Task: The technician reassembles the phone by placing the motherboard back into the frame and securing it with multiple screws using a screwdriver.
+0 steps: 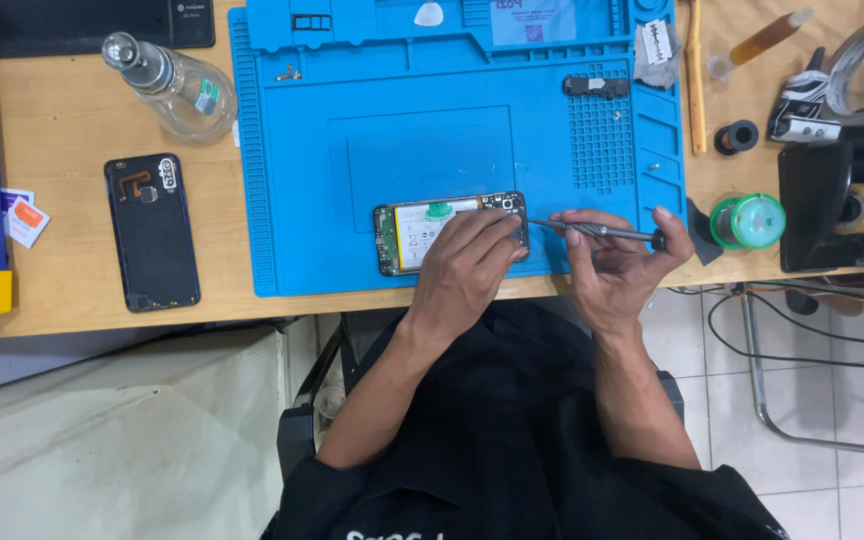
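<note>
While held, opened phone (422, 235), battery exposed

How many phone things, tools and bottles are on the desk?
Phone things: 2, the open phone under the left hand and the back cover.
Tools: 1, the screwdriver in the right hand.
Bottles: 1, the glass bottle.
Total: 4

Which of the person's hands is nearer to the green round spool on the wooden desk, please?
Right. The right hand holds a screwdriver beside the green spool; the left hand lies farther away.
</note>
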